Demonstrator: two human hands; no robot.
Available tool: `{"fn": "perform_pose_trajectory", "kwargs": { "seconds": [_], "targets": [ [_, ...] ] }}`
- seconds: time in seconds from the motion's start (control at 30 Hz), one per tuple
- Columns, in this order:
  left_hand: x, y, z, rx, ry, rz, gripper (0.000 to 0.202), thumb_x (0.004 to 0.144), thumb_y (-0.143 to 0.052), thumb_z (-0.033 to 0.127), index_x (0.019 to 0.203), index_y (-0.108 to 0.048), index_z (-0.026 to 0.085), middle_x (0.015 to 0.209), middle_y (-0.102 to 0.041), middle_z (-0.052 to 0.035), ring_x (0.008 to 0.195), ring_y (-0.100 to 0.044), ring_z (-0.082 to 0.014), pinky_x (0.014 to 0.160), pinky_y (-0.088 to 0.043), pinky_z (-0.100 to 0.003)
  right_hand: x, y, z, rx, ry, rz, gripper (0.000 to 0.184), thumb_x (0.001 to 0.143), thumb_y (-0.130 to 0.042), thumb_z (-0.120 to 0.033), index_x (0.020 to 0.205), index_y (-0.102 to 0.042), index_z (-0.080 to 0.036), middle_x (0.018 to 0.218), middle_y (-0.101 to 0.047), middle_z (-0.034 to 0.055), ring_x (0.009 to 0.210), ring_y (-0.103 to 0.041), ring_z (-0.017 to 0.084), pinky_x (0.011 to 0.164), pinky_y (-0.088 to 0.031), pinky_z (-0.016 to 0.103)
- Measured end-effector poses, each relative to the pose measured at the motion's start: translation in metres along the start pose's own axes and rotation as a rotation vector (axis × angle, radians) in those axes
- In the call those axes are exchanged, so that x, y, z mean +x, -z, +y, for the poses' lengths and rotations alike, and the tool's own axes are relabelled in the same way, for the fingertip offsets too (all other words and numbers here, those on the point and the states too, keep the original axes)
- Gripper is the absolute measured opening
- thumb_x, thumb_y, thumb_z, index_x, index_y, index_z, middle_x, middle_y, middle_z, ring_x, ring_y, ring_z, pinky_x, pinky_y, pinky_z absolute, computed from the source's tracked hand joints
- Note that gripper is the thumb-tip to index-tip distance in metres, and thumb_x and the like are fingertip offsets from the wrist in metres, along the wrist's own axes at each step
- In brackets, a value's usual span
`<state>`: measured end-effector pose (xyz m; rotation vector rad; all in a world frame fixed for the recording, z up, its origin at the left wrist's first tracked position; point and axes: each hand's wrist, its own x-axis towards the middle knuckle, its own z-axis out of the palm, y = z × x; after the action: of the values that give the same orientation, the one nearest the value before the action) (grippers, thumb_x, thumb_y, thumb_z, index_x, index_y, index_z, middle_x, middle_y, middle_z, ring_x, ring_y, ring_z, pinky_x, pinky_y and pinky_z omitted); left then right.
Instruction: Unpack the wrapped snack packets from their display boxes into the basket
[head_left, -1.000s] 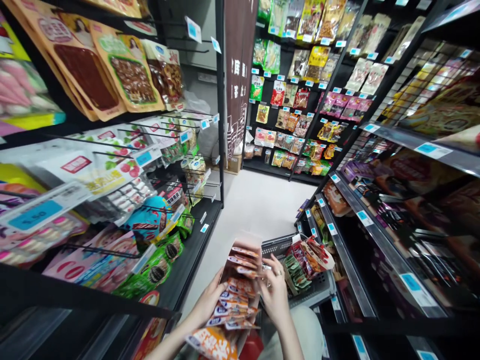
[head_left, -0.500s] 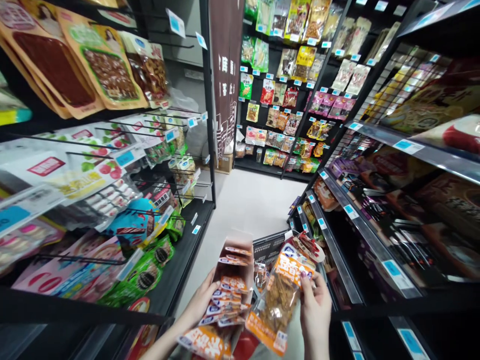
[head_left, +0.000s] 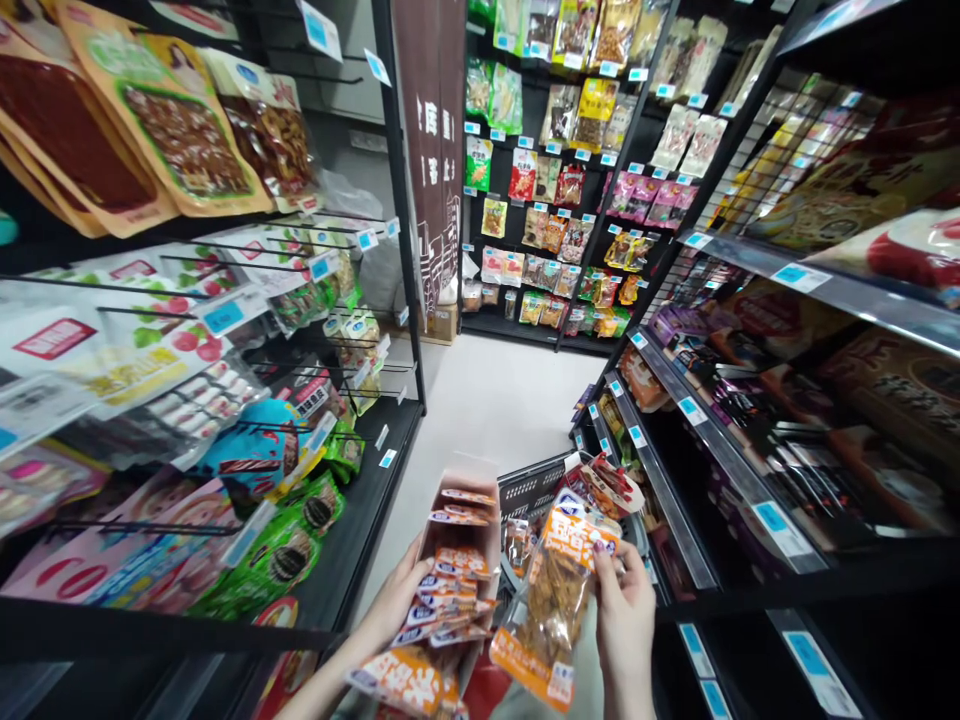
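My left hand (head_left: 401,592) is closed on the side of a tall open box (head_left: 486,500), which is tilted and filled with several orange-and-white snack packets (head_left: 450,600). At the upper edge of one larger snack bag (head_left: 559,600), my right hand (head_left: 626,600) pinches it between thumb and fingers. That bag has an orange label, and brown food shows through its clear front. It hangs just right of the box. Behind both is a dark grey shopping basket (head_left: 529,487), where other packets (head_left: 517,545) and a red package (head_left: 609,485) are visible.
Black shelving with hanging snack bags (head_left: 292,540) and price tags lines the left. The right shelf edge (head_left: 825,285) runs close beside the basket. Pale floor (head_left: 502,395) leads to a back wall rack (head_left: 555,230). A cardboard box (head_left: 440,325) sits by the brown panel.
The view has shifted slightly, so the shelves appear a little further left. Both hands keep their holds, and the snack bag in my right hand hangs slightly more upright.
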<state>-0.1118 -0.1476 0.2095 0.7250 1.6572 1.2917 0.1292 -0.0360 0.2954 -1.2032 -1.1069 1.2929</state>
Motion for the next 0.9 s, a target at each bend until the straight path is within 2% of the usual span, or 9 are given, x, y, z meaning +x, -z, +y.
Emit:
{"fn": "perform_pose_trajectory", "kwargs": {
  "seconds": [0.13,0.3,0.43,0.53,0.63,0.9],
  "targets": [
    [0.0,0.0,0.003,0.012,-0.002,-0.006,0.059,0.075,-0.045,0.044,0.126,-0.051,0.015,0.13,-0.057,-0.0085,0.133,-0.038,-0.0268,0.112,-0.025,-0.038,0.002,0.003,0.006,0.043,-0.011,-0.007,0.035,0.069,-0.07,-0.048,0.08,-0.054,-0.018,0.057,-0.042,-0.0077,0.051,-0.041,0.008,0.05,-0.036,0.019],
    [0.0,0.003,-0.001,0.011,0.024,0.001,0.062,0.073,-0.046,0.046,0.125,-0.051,0.013,0.131,-0.057,-0.0103,0.13,-0.042,-0.0277,0.112,-0.026,-0.039,0.006,0.006,0.009,0.223,-0.094,-0.017,0.035,0.069,-0.068,-0.048,0.086,-0.055,-0.02,0.069,-0.059,-0.0018,0.054,-0.053,0.012,0.048,-0.042,0.023],
    [0.003,0.005,-0.008,0.007,0.037,0.024,0.063,0.072,-0.049,0.047,0.124,-0.052,0.013,0.133,-0.055,-0.0122,0.128,-0.043,-0.0291,0.111,-0.026,-0.04,-0.001,0.011,0.006,0.495,-0.193,-0.06,0.026,0.074,-0.066,-0.044,0.085,-0.059,-0.022,0.062,-0.053,-0.003,0.046,-0.047,0.01,0.038,-0.038,0.022],
    [0.003,0.005,-0.009,0.011,0.054,0.011,0.063,0.073,-0.048,0.048,0.125,-0.052,0.012,0.135,-0.052,-0.0132,0.127,-0.044,-0.029,0.11,-0.028,-0.04,-0.012,0.016,0.001,0.671,-0.176,-0.025,0.028,0.085,-0.055,-0.045,0.098,-0.059,-0.021,0.084,-0.06,0.0027,0.066,-0.057,0.013,0.053,-0.05,0.026],
    [0.004,0.005,-0.01,0.004,0.047,0.019,0.063,0.073,-0.049,0.049,0.125,-0.052,0.013,0.136,-0.052,-0.0115,0.129,-0.042,-0.0277,0.111,-0.027,-0.038,-0.021,0.017,-0.002,0.783,-0.172,-0.017,0.031,0.088,-0.053,-0.042,0.11,-0.056,-0.02,0.105,-0.059,0.0061,0.087,-0.059,0.016,0.07,-0.054,0.033],
    [0.007,0.006,-0.02,-0.056,0.065,0.002,0.069,0.076,-0.049,0.047,0.136,-0.039,0.013,0.14,-0.048,-0.0099,0.126,-0.047,-0.026,0.108,-0.032,-0.036,-0.034,0.011,0.004,1.244,-0.229,-0.022,0.033,0.088,-0.054,-0.038,0.114,-0.054,-0.018,0.111,-0.058,0.0071,0.094,-0.058,0.018,0.076,-0.053,0.036]
  ]
}}
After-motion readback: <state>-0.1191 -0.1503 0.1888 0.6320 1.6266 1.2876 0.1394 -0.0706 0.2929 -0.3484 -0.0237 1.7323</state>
